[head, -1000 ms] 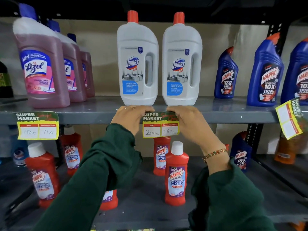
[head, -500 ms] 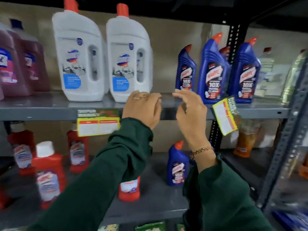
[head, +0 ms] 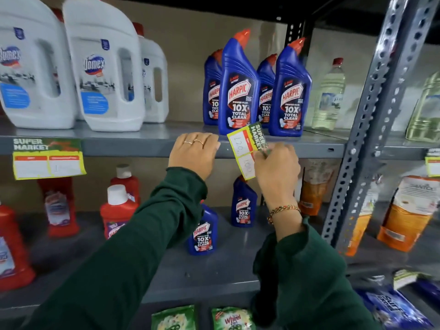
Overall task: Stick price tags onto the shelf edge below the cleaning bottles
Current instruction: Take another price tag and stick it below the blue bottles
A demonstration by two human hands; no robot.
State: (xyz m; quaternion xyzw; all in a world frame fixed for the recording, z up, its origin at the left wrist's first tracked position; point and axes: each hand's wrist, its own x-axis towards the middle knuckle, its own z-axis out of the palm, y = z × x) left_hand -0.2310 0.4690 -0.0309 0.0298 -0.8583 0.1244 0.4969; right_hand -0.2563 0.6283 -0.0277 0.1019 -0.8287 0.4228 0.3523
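Observation:
A yellow and green price tag point(head: 245, 151) hangs crooked, turned on its side, at the grey shelf edge point(head: 133, 147) below the blue Harpic bottles point(head: 238, 86). My right hand point(head: 277, 167) pinches the tag's right side. My left hand point(head: 194, 152) rests with its fingers curled over the shelf edge, just left of the tag, holding nothing. Another price tag point(head: 47, 158) is stuck flat on the edge under the white Domex bottles point(head: 102, 75).
A perforated grey upright point(head: 371, 120) stands right of the hands. Red and blue bottles point(head: 119, 210) fill the lower shelf, orange pouches point(head: 404, 210) sit at the right. A further tag point(head: 432, 163) shows at the far right edge. Green packets point(head: 233, 317) lie below.
The view has swung right, away from the tag under the white bottles. Both hands left that tag and moved right along the edge; my right hand has taken hold of the crooked tag.

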